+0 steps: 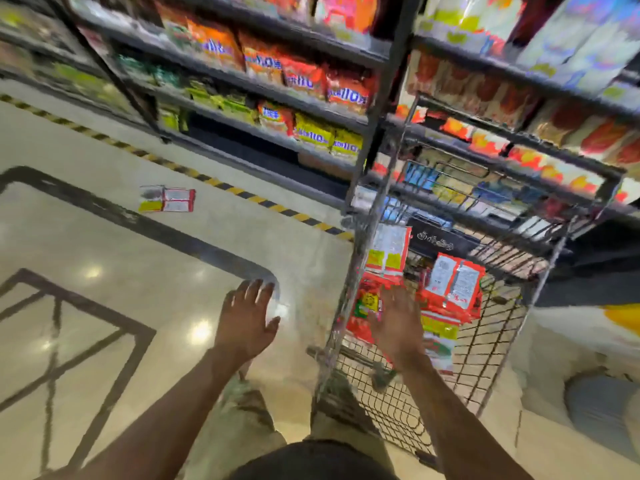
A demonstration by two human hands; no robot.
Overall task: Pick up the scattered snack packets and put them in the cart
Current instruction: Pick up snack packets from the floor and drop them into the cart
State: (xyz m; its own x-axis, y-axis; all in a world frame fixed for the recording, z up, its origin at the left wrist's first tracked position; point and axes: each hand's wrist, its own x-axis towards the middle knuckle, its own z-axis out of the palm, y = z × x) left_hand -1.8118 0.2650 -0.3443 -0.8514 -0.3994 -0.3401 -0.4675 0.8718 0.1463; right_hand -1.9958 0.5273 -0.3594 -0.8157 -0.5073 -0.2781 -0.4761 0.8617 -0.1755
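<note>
Floor packets (167, 199): red-and-white, lying together on the floor (104, 323), far left, near the striped tape (221, 184), well apart from both hands.
Cart (491, 348): wire, right, beside the shelves (263, 74).
Cart packets (450, 289): red, piled inside.
Left hand (247, 320): fingers spread, empty, above the floor, left of the cart.
Right hand (398, 323): fingers spread, empty, above the cart packets.

We cannot read the blurred shelf packets (304, 77); our right hand (398, 327) covers some snack packets (450, 285) in the cart (485, 362).
</note>
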